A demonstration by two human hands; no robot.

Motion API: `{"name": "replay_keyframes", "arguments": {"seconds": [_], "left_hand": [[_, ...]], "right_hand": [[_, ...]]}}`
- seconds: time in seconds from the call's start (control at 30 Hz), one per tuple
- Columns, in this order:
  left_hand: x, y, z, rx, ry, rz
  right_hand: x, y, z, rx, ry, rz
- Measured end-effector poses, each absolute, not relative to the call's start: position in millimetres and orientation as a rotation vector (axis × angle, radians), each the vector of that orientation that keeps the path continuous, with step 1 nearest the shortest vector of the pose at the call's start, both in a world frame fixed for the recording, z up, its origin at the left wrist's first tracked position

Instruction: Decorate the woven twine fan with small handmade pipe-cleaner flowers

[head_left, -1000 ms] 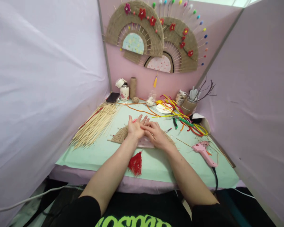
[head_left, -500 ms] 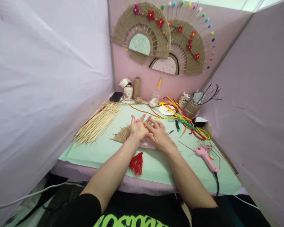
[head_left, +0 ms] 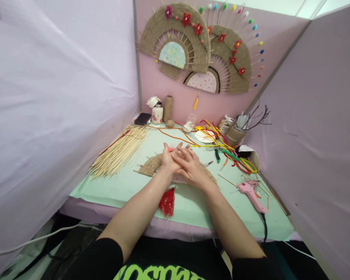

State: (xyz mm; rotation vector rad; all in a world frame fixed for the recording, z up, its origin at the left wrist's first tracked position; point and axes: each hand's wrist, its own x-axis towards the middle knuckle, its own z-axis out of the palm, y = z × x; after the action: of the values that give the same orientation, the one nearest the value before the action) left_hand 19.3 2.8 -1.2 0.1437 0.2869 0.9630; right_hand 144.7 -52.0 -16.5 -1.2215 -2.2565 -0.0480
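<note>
A half-round fan woven of jute twine (head_left: 149, 165) lies flat on the green mat (head_left: 125, 186), its pink paper centre mostly under my hands. My left hand (head_left: 169, 157) rests on the fan with its fingers stretched out. My right hand (head_left: 189, 163) lies partly over the left, fingers spread and pressing down near a small red flower (head_left: 170, 149). Neither hand holds anything that I can see. A red tassel (head_left: 167, 202) lies just below the fan near the mat's front edge.
A heap of bamboo skewers (head_left: 119, 152) lies at the left. Coloured pipe cleaners (head_left: 221, 144) and pliers sit at the right back. A pink glue gun (head_left: 251, 192) lies at the right front. A phone (head_left: 142, 118), jars and twine spool stand along the back wall.
My right hand has slid left over the back of my left hand. The view has shifted slightly.
</note>
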Motion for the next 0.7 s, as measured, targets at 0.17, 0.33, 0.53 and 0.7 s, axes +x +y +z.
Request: {"name": "replay_keyframes", "arguments": {"seconds": [0.17,0.33,0.53,0.7], "left_hand": [[15.2,7.0,-3.2,0.127,0.258,1.028],[20.6,4.8,-5.9,0.143,0.285,0.967],[16.9,4.6,-2.9,0.124,0.292,1.014],[21.2,2.5,-3.2,0.127,0.316,0.981]], "right_hand": [[145.7,-51.1,-16.5,-1.241,-2.209,-0.087],[145.4,-50.9,-17.0,-1.206,-2.262,-0.065],[146.0,-50.1,-17.2,-1.263,-2.193,-0.079],[143.4,-50.7,-18.6,-1.214,-2.284,-0.052]]}}
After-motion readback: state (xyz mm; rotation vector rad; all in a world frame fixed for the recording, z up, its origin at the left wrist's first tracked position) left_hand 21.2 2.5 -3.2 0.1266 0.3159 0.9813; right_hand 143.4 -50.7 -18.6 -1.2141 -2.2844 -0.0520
